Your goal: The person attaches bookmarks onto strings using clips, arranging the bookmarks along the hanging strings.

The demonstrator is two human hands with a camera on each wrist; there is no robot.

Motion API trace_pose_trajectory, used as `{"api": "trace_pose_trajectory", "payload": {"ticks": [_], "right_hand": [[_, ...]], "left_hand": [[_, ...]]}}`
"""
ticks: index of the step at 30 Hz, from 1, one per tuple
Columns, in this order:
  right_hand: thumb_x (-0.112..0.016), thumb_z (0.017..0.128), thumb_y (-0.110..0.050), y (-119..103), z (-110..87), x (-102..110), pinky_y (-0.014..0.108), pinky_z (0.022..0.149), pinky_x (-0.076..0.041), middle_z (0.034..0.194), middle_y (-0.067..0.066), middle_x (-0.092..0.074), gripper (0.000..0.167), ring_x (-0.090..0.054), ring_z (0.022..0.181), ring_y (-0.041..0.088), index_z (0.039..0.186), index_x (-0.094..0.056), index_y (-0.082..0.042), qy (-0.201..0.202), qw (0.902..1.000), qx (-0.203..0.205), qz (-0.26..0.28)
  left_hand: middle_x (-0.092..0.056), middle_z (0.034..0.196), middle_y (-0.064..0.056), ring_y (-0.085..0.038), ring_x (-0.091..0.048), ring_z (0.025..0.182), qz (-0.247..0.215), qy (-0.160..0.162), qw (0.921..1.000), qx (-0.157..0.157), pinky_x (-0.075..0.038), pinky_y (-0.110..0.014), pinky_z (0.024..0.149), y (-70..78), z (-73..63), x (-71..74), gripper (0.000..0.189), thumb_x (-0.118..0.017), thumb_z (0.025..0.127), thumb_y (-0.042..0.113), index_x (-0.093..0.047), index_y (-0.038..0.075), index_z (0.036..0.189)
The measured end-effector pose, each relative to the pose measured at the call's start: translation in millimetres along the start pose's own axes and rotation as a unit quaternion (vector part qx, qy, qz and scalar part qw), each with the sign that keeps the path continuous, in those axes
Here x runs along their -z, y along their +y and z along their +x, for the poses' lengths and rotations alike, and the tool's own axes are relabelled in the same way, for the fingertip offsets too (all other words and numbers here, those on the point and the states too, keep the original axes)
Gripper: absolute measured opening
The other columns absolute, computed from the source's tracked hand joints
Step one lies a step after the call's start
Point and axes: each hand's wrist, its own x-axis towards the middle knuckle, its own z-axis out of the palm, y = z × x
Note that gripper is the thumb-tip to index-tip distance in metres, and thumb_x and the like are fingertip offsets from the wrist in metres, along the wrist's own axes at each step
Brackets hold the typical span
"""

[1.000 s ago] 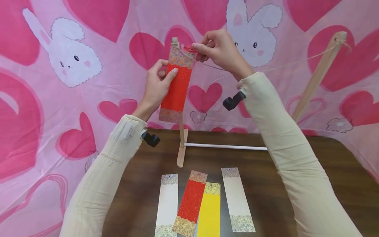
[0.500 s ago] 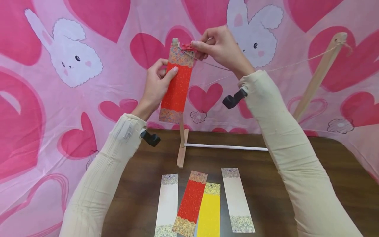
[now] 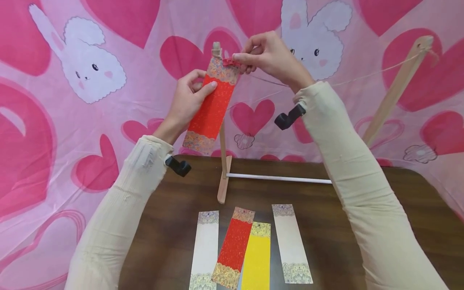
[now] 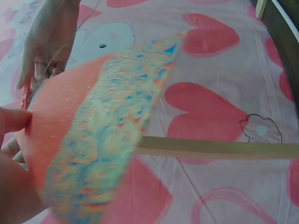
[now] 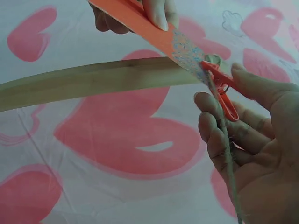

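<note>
My left hand (image 3: 188, 96) pinches a red paper strip (image 3: 212, 106) with patterned bands at both ends, thumb in front. The strip is tilted, its lower end toward the left. At its upper edge, my right hand (image 3: 272, 56) holds a red clothespin (image 5: 219, 79), the thumb on one handle. In the right wrist view the clip's nose meets the strip's patterned corner and the string (image 5: 226, 144). Whether it bites both cannot be told. The strip's lower band looks blurred in the left wrist view.
The string runs from the left wooden post (image 3: 223, 153) to the right post (image 3: 395, 94). A white rod (image 3: 279, 178) runs along the stand's base. White, red and yellow strips (image 3: 256, 257) lie on the brown table (image 3: 337, 257). Pink cloth (image 3: 145, 92) hangs behind.
The held strip's lower end has swung left with my left hand. The clothespin has tilted and dropped slightly onto the strip's top edge.
</note>
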Motion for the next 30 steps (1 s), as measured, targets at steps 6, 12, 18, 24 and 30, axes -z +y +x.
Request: {"api": "trace_pose_trajectory", "payload": {"ticks": [6, 12, 18, 24, 30], "right_hand": [[-0.071, 0.093, -0.032, 9.6, -7.8, 2.2, 0.029, 0.082, -0.052, 0.093, 0.012, -0.071, 0.03, -0.063, 0.085, 0.025, 0.107, -0.072, -0.005, -0.016, 0.9996, -0.025, 0.001], [-0.068, 0.094, -0.037, 17.5, -30.1, 7.1, 0.028, 0.084, -0.05, 0.099, 0.013, -0.071, 0.033, -0.064, 0.09, 0.022, 0.112, -0.071, -0.009, 0.027, 0.9989, -0.013, -0.036], [-0.064, 0.097, -0.031, 24.4, -60.4, 5.6, 0.029, 0.085, -0.049, 0.099, 0.009, -0.071, 0.032, -0.062, 0.09, 0.019, 0.108, -0.069, -0.002, 0.129, 0.9623, 0.098, -0.219], [-0.061, 0.099, -0.019, 32.8, -86.9, -2.1, 0.043, 0.088, -0.05, 0.103, 0.02, -0.07, 0.028, -0.058, 0.097, 0.034, 0.108, -0.067, 0.007, 0.189, 0.9012, 0.22, -0.322], [-0.062, 0.097, -0.014, 32.9, -109.0, -11.6, 0.044, 0.085, -0.05, 0.099, 0.021, -0.069, 0.023, -0.057, 0.095, 0.035, 0.106, -0.066, 0.007, 0.208, 0.8736, 0.278, -0.341]], "left_hand": [[-0.067, 0.079, -0.009, -0.021, -0.066, 0.073, 0.038, -0.001, 0.999, 0.025, -0.056, -0.03, 0.066, -3.9, 0.2, -3.6, 0.014, -0.064, 0.097, 0.015, -0.057, 0.008, 0.107], [-0.066, 0.08, -0.006, -0.017, -0.064, 0.075, 0.076, 0.011, 0.9967, 0.027, -0.053, -0.028, 0.07, -12.7, -5.1, -0.5, 0.017, -0.062, 0.098, 0.016, -0.055, 0.008, 0.111], [-0.067, 0.104, -0.016, -0.019, -0.06, 0.096, 0.15, 0.022, 0.9882, 0.022, -0.047, -0.028, 0.088, -26.5, -20.2, 14.6, 0.025, -0.06, 0.099, 0.018, -0.054, 0.003, 0.119], [-0.066, 0.112, -0.019, -0.022, -0.062, 0.102, 0.189, 0.043, 0.981, 0.013, -0.046, -0.028, 0.091, -43.7, -34.2, 22.4, 0.026, -0.06, 0.099, 0.015, -0.055, 0.001, 0.12], [-0.064, 0.117, -0.018, -0.026, -0.062, 0.107, 0.205, 0.057, 0.9772, -0.001, -0.047, -0.034, 0.095, -53.0, -41.5, 19.7, 0.028, -0.062, 0.097, 0.013, -0.055, -0.001, 0.121]]}}
